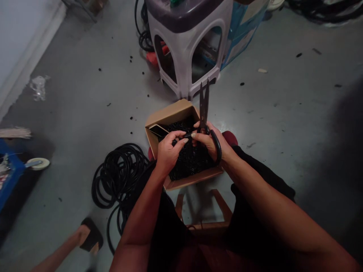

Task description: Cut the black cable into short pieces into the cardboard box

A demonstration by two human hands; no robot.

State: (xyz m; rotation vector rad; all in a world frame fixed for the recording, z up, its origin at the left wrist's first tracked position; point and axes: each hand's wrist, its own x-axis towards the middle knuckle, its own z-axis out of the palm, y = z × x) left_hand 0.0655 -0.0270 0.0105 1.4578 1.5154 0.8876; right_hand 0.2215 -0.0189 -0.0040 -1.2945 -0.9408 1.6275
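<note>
My left hand (pixel 169 150) pinches a small black ribbed piece (pixel 187 136) over a cardboard box (pixel 195 179). On the right, my right hand (pixel 211 140) touches the other end of that piece with thumb and finger. Black-handled scissors (pixel 204 105) hang in my right hand too, their blades slightly apart and pointing away from me. Many small black pieces (pixel 193 160) fill the box below both hands. A phone (pixel 159 130) with a dark screen leans in the box's far left corner.
Coiled black hose (pixel 119 172) lies on the floor at left. A plastic stool (pixel 181 49) stands beyond the box, beside a blue carton (pixel 241 34). Another person's foot in a dark sandal (pixel 92 235) is at lower left. A blue frame with a wheel (pixel 38 163) is far left.
</note>
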